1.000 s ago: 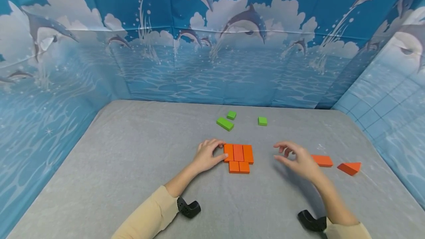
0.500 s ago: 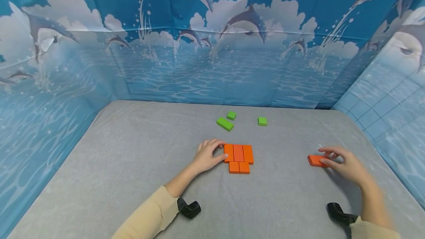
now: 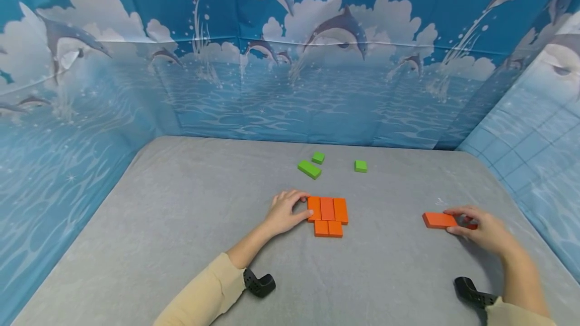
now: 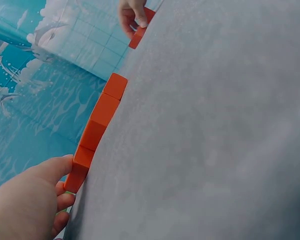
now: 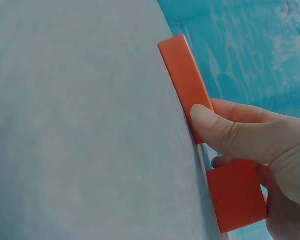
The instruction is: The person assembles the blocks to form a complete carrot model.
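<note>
In the head view, several orange rectangular blocks (image 3: 327, 209) lie packed together on the grey cloth, three long ones behind two short ones. My left hand (image 3: 283, 213) pinches the leftmost long block (image 3: 313, 206) at its left side, thumb in front and fingers behind. Over to the right, my right hand (image 3: 487, 230) grips a separate orange rectangular block (image 3: 438, 220) by its right end. The right wrist view has the thumb on that block's near side and a finger behind. Under the right palm sits an orange triangular block (image 5: 237, 197), partly covered by the hand in the head view.
Behind the orange group lie a green rectangular block (image 3: 309, 169), a small green block (image 3: 318, 157) and another small green block (image 3: 360, 166). Blue dolphin-print curtains (image 3: 281, 94) stand along the back and sides of the cloth-covered table (image 3: 190, 205).
My right hand has moved right, from beside the orange group to the separate rectangular block, and now grips its end. My left hand has stayed at the group.
</note>
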A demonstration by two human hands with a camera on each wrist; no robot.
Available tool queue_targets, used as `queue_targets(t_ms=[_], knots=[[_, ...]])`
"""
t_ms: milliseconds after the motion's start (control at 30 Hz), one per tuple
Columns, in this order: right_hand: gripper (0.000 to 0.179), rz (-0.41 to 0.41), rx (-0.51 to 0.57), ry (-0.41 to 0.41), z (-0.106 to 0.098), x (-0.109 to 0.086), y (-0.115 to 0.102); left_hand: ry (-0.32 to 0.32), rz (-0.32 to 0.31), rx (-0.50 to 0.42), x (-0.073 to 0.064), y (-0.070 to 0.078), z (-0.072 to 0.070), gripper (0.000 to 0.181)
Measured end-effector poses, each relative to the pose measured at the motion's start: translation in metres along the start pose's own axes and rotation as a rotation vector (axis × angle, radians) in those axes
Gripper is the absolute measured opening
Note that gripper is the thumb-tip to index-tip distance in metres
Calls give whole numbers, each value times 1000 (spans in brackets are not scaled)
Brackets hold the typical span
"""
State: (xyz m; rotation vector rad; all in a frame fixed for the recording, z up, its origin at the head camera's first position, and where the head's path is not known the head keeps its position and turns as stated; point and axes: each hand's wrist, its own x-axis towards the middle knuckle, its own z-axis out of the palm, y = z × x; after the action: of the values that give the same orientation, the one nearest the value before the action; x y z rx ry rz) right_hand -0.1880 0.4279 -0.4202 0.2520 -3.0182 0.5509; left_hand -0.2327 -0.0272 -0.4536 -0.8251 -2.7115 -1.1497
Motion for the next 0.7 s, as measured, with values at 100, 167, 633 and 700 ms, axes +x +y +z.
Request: queue_targets(t_ms=[100, 167, 633, 700], knots=[[44, 35, -6, -29, -1, 0, -2, -3, -2, -8, 0, 1, 0, 38], [44, 35, -8, -34, -2, 0, -5, -5, -6, -10, 0, 0, 0, 38], [34, -310, 162, 127, 17, 18, -76, -8, -9, -4, 1, 0, 0, 39], [33, -379, 218, 132, 23, 21, -91, -8, -9, -7, 0, 1, 0, 39]])
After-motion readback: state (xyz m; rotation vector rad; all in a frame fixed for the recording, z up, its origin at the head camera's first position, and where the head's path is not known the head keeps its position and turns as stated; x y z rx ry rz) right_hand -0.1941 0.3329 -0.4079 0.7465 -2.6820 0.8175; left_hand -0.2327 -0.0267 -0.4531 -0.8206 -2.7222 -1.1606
